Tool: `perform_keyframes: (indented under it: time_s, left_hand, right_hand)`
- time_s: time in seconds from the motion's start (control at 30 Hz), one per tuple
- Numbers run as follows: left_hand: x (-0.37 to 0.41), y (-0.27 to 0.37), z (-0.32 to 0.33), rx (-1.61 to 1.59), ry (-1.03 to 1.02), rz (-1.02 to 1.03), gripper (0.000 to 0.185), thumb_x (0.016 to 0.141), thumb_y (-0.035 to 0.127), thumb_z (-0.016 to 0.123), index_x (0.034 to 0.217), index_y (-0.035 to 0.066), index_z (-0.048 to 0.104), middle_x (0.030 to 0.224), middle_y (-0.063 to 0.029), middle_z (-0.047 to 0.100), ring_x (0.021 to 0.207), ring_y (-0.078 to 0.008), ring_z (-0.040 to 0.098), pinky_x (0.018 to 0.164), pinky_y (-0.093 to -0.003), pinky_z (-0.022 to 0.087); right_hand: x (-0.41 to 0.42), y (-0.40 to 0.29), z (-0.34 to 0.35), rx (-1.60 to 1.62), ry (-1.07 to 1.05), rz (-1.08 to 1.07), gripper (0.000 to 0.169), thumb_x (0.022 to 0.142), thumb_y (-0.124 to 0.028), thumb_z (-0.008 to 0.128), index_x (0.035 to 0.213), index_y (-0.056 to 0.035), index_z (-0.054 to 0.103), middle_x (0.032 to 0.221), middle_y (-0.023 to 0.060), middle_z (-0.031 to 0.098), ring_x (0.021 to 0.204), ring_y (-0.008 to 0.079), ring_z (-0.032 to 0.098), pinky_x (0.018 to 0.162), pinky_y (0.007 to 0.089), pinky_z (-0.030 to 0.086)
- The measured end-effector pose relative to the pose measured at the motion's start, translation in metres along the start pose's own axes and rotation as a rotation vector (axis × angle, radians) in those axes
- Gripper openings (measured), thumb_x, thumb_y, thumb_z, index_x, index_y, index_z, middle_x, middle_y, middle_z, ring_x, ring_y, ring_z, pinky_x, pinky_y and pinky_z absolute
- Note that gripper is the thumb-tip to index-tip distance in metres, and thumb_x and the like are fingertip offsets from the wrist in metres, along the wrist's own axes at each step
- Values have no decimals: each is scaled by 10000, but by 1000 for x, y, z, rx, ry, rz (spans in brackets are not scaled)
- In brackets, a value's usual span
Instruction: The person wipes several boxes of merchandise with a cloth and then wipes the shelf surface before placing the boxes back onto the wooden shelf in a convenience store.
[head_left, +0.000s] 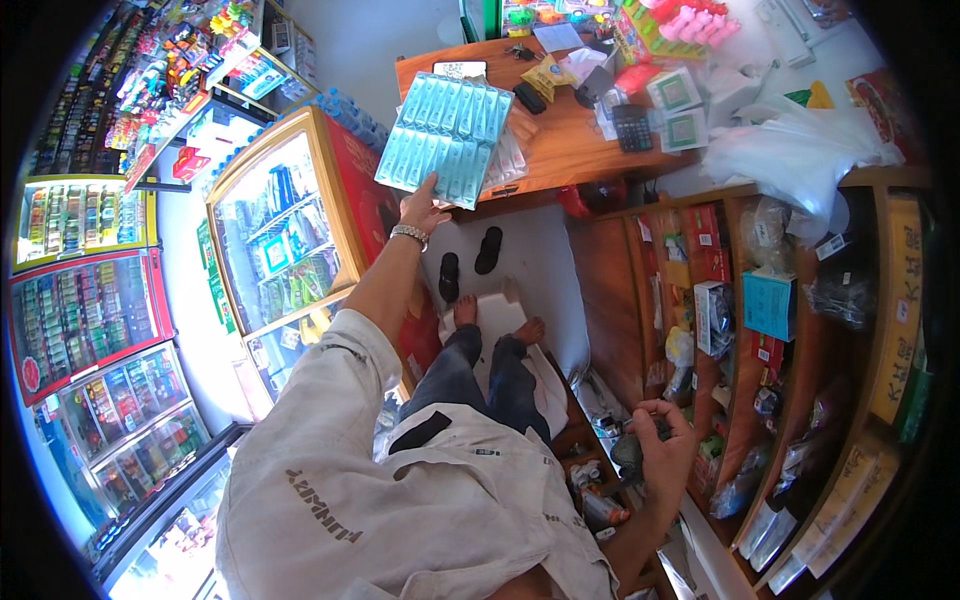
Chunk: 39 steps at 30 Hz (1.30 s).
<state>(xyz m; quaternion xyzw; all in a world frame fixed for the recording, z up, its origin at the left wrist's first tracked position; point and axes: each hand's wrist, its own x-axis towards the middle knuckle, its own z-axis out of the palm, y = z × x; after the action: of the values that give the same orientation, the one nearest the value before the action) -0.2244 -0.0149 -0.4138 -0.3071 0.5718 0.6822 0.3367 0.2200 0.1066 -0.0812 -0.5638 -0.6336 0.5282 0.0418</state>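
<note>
My left hand (424, 209), with a metal bracelet at the wrist, grips the near edge of a flat teal pack (450, 112). Two rows of slim, wrapped pieces make up this pack. It is tilted over the left part of a wooden desk (555, 161). Behind it a whitish pack (511, 159) of similar pieces shows partly. Low on the right, my right hand (666, 442) has curled fingers beside a wooden shelf unit. A dark grey object (628, 456) shows behind those fingers; whether they touch it, I cannot tell.
On the desk are a calculator (631, 127), a yellow snack bag (549, 77) and clear plastic bags (795, 150). A glass-door display fridge (281, 225) stands left. Shelves (731, 300) of packaged goods line the right. Black slippers (488, 250) lie on the floor, past my bare feet.
</note>
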Motion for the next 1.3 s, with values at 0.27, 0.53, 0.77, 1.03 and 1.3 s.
perform_keyframes:
  time_s: [0.27, 0.53, 0.77, 1.03, 1.3]
  left_hand:
    - [42, 5, -19, 76, 37, -42, 649, 800, 364, 857, 1288, 27, 593, 1223, -151, 604, 1101, -357, 598, 850, -707, 449]
    - [12, 68, -33, -243, 106, 294, 583, 797, 213, 836, 1228, -57, 552, 1184, -126, 647, 990, -295, 669, 834, -510, 593]
    - [-139, 107, -63, -141, -359, 331, 601, 939, 296, 699, 1447, 64, 478, 1362, -93, 591, 1275, -283, 549, 1111, -448, 440]
    - [-327, 107, 25, 107, -915, 160, 632, 960, 407, 575, 1434, 3, 468, 1342, -157, 614, 1153, -274, 646, 998, -424, 527]
    - [-526, 95, 178, 307, -1347, 98, 530, 994, 360, 583, 1370, -11, 533, 1301, -119, 639, 1121, -232, 662, 975, -393, 540]
  right_hand:
    - [-5, 18, 8, 61, -35, 67, 165, 910, -127, 734, 992, 10, 694, 845, 33, 689, 775, 98, 639, 730, 243, 498]
    - [3, 24, 16, 32, -82, 25, 202, 897, -170, 742, 988, 7, 707, 818, 33, 700, 761, 90, 646, 713, 249, 505]
    - [9, 44, 18, 83, -88, -105, 268, 893, -197, 745, 1064, 8, 709, 907, 71, 739, 884, 130, 685, 796, 277, 532]
    - [-36, -29, -43, 497, -168, -522, 1159, 776, -392, 880, 1606, -39, 153, 1519, 179, 456, 1318, 256, 531, 1079, 388, 440]
    - [-177, -30, -125, 346, 606, -896, 1365, 561, -318, 1004, 1590, 36, 180, 1604, 189, 337, 1443, 261, 398, 1177, 417, 337]
